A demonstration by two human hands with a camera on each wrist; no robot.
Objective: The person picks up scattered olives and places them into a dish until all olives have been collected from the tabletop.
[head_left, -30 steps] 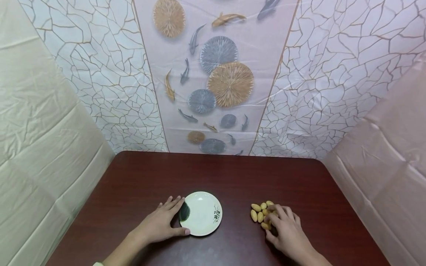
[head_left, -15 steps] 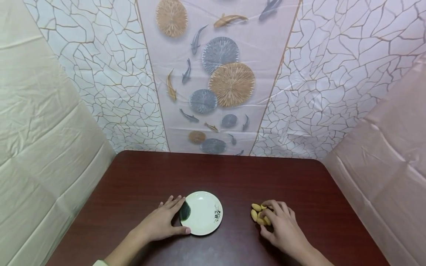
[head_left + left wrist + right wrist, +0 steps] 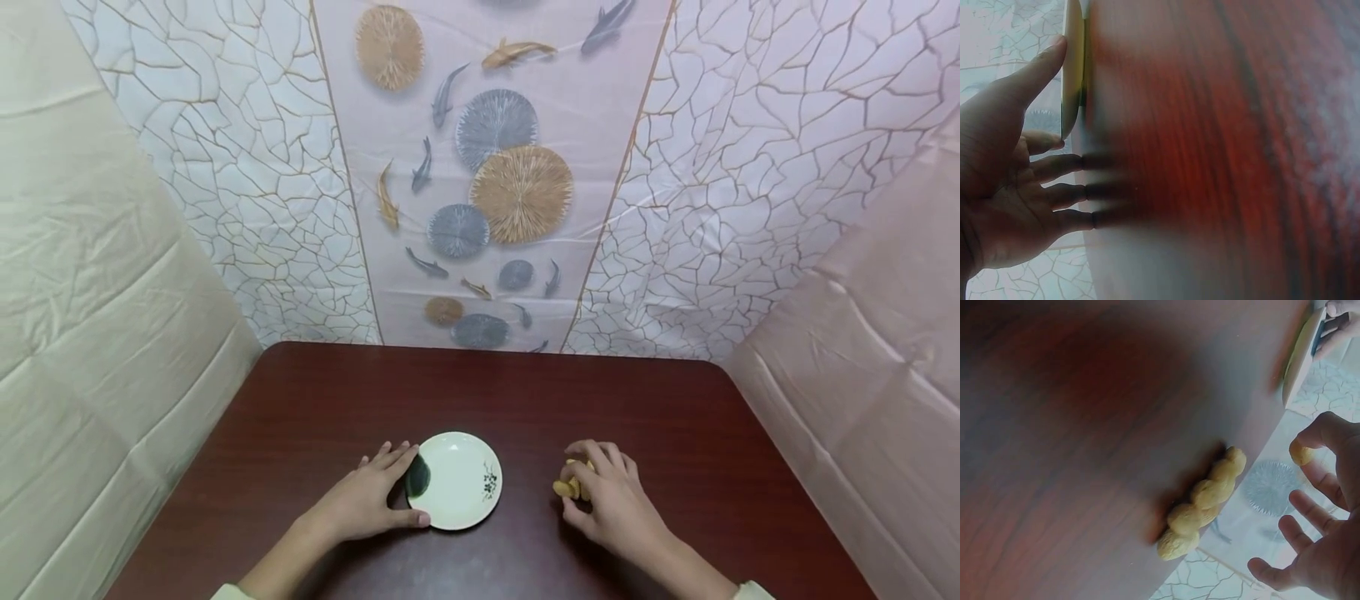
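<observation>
A white round plate with a dark green patch and a small dark floral print lies on the table. My left hand rests at its left side, fingers nearly straight, with thumb and index fingertips touching the rim. To the right of the plate, my right hand is over a small cluster of yellow oval nuts, partly hidden by its fingers. In the right wrist view, thumb and index finger pinch one yellow oval nut, apart from the rough-surfaced pile on the table.
The dark red-brown wooden table has rounded far corners. A patterned cloth wall with fish and round leaf prints stands behind it. Pale cloth hangs close along the left side and right side.
My right hand has moved left over the nuts, now covering more of the cluster, which looks gathered closer and shifted slightly left. The left hand and plate have stayed in place.
</observation>
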